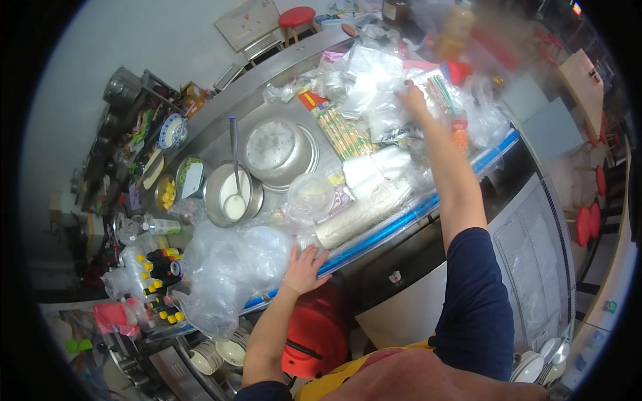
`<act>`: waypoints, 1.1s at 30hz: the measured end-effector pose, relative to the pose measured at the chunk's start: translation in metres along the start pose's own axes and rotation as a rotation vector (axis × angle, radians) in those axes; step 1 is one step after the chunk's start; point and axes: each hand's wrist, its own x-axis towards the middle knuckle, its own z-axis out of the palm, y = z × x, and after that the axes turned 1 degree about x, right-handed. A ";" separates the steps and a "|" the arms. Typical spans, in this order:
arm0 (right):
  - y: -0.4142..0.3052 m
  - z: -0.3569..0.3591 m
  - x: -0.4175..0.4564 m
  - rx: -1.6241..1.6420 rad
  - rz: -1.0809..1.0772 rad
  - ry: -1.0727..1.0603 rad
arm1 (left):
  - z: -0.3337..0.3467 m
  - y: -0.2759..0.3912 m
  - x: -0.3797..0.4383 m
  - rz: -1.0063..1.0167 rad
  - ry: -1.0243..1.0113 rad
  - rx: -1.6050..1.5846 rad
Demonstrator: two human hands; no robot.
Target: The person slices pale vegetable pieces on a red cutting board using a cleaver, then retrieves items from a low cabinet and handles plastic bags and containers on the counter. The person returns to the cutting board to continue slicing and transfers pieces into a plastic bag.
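Note:
My left hand (303, 270) rests on the blue-wrapped front edge (401, 220) of the counter, fingers spread. Close to its fingertips lie a long plastic-wrapped stack of disposable bowls or cups (358, 220) and a clear bag of round plastic containers or lids (268, 253). My right hand (414, 100) reaches far across the counter into white plastic bags (373, 67). Its fingertips touch the plastic, but whether they grip it is hidden. Just right of that hand are green and white straws (440, 90). Wrapped disposable chopsticks (343, 130) lie to its left.
A steel pot with white liquid and a ladle (234, 193) stands beside an upturned metal pot (277, 150). Several sauce bottles (160, 275) with yellow caps crowd the left end. Below the counter is a red bin-like container (316, 331). A bottle with an orange label (459, 133) stands near my right forearm.

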 end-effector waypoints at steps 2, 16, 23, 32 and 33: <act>-0.038 0.010 -0.026 -0.187 0.030 -0.192 | 0.002 0.000 -0.005 -0.020 -0.005 -0.003; -0.056 0.100 -0.050 -0.516 -0.098 -0.158 | -0.002 -0.001 -0.002 -0.010 -0.012 -0.026; -0.028 0.110 -0.015 -0.265 0.088 -0.110 | -0.003 -0.002 0.006 -0.002 -0.036 -0.024; 0.051 0.062 0.077 -0.031 -0.262 0.377 | 0.001 -0.009 0.009 0.025 -0.025 -0.067; 0.038 0.054 0.082 0.031 -0.299 0.396 | 0.004 -0.007 0.003 -0.007 -0.028 -0.069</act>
